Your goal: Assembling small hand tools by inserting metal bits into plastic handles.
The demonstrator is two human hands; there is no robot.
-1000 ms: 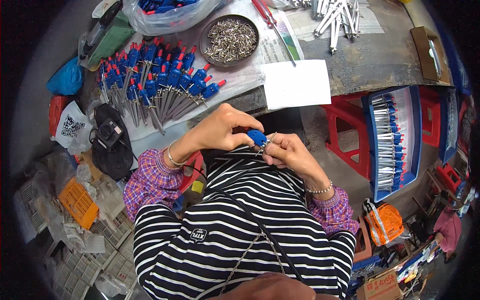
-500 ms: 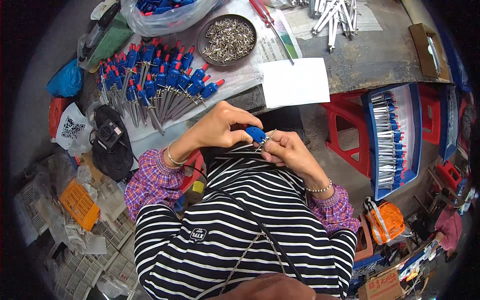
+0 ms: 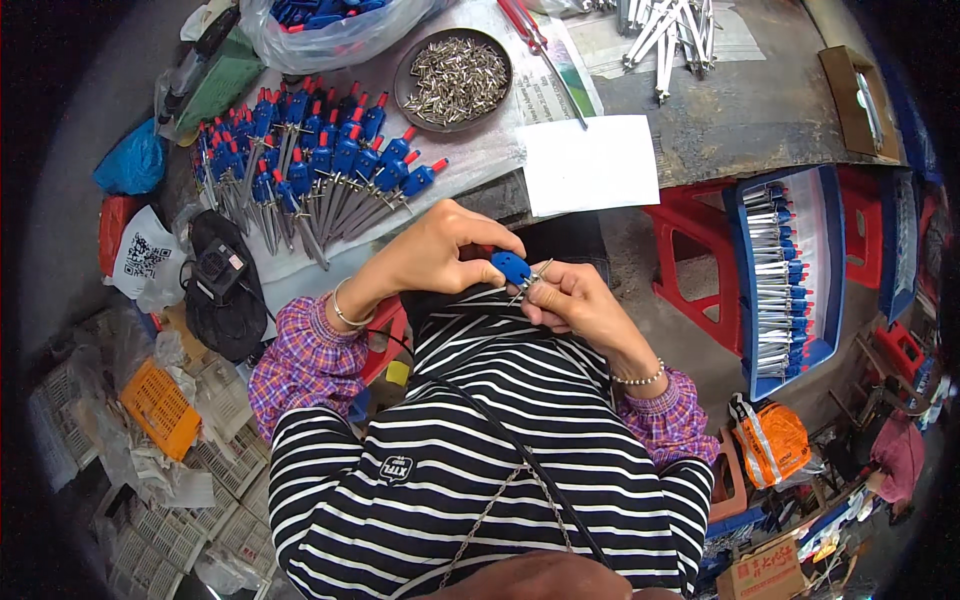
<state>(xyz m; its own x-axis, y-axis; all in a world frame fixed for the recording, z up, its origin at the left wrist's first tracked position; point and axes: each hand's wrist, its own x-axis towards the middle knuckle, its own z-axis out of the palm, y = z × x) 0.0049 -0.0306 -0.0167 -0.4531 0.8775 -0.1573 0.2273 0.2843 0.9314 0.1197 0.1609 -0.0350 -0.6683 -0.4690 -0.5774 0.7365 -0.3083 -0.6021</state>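
Note:
Above my lap, my left hand point(image 3: 447, 252) pinches a blue plastic handle piece point(image 3: 511, 266) between thumb and fingers. At the handle's other end, my right hand point(image 3: 574, 302) is closed on the thin metal parts, which stick out past the fingertips. The fingers hide how the metal joins the handle. On the table beyond my left hand lies a heap of similar pieces point(image 3: 345, 155), with blue handles, red tips and long metal shafts. A dark round dish point(image 3: 404, 100) holds small shiny metal pins point(image 3: 458, 78).
A white sheet point(image 3: 592, 166) hangs over the table's edge, beside a red-handled screwdriver point(image 3: 540, 50). Bare metal rods point(image 3: 670, 42) lie at the far right. A blue tray point(image 3: 826, 300) of assembled pieces rests by red stools point(image 3: 700, 260). A clear bag point(image 3: 340, 45) bulges with blue parts.

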